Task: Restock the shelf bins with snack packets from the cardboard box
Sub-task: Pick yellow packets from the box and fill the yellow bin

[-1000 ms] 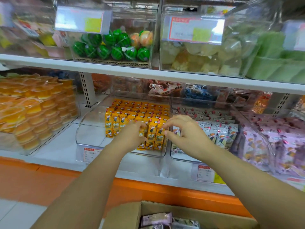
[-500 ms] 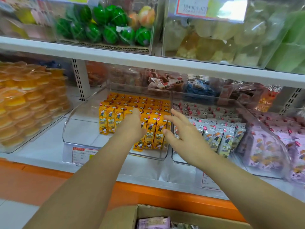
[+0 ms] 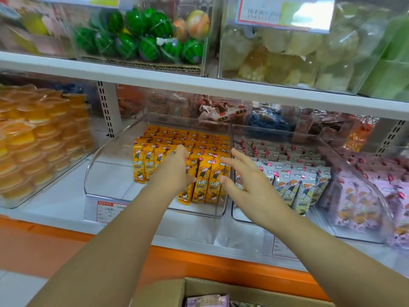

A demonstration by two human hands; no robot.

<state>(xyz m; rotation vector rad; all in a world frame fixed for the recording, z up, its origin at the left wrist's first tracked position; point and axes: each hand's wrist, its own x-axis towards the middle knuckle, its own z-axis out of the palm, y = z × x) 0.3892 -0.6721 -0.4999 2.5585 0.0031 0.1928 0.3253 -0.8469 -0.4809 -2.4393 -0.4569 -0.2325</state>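
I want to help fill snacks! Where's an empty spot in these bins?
The clear bin has bare floor on its left, between its curved left wall and the orange packets. Its right side is crowded, with the left hand and right hand there. The grey packets and pink packets sit tightly packed.

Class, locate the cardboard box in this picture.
The cardboard box sits at the bottom centre of the head view, just below the orange shelf edge and the yellow-packet bin.
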